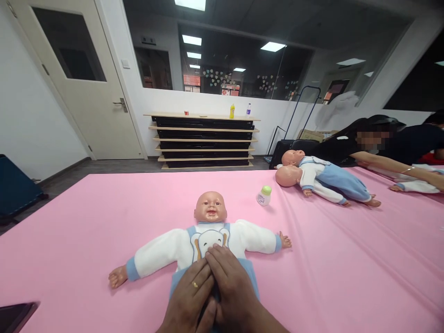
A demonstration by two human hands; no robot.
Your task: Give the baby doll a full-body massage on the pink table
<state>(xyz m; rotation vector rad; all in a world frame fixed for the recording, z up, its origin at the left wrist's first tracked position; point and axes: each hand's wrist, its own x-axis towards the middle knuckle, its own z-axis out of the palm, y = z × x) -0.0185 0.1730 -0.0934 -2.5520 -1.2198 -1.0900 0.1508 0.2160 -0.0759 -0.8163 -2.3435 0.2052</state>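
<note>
A baby doll (239, 238) in a white top with a bear's face and blue trousers lies on its back, arms spread wide, head away from me. My left hand (190, 293) lies on its belly with the fingers stretched out and a gold ring on one finger. Beside it and slightly over its fingertips, my right hand (234, 286) rests with straight fingers on the doll's front. Neither hand grips anything. Beyond the doll's arm stands a small white jar with a green lid (264, 196).
The doll lies on a pink sheet (329, 277). Two more dolls (326, 178) lie at the right, near a person in dark clothes (385, 143) reaching over another doll. A dark phone (15, 317) is at the left edge. Stacked boards (204, 138) bear bottles by the wall.
</note>
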